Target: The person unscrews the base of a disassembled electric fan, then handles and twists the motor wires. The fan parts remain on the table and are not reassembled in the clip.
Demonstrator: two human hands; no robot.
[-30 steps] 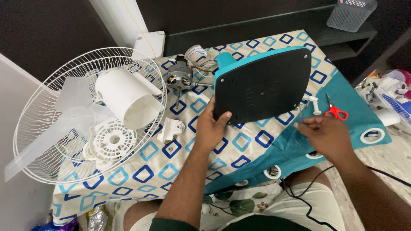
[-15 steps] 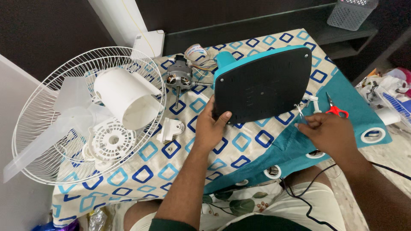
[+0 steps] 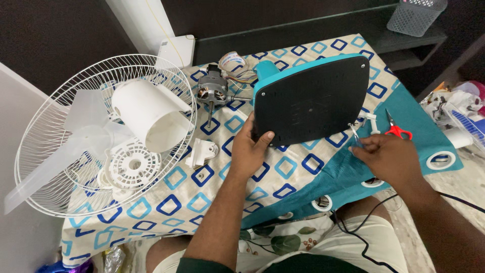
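Here the fan base [image 3: 313,101] stands tilted between both hands, left hand [image 3: 248,151] gripping.

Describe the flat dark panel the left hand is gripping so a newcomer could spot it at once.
Start at the patterned cloth spread over the table, right of the white fan cage. The left hand grips the lower left corner of the fan base, tipped up on edge. It is the only black, rounded-square panel with a teal rim; the parts about it are white or metal.

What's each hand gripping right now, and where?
Left hand grips the fan base at its lower-left edge. Right hand pinches something small; too small to identify.
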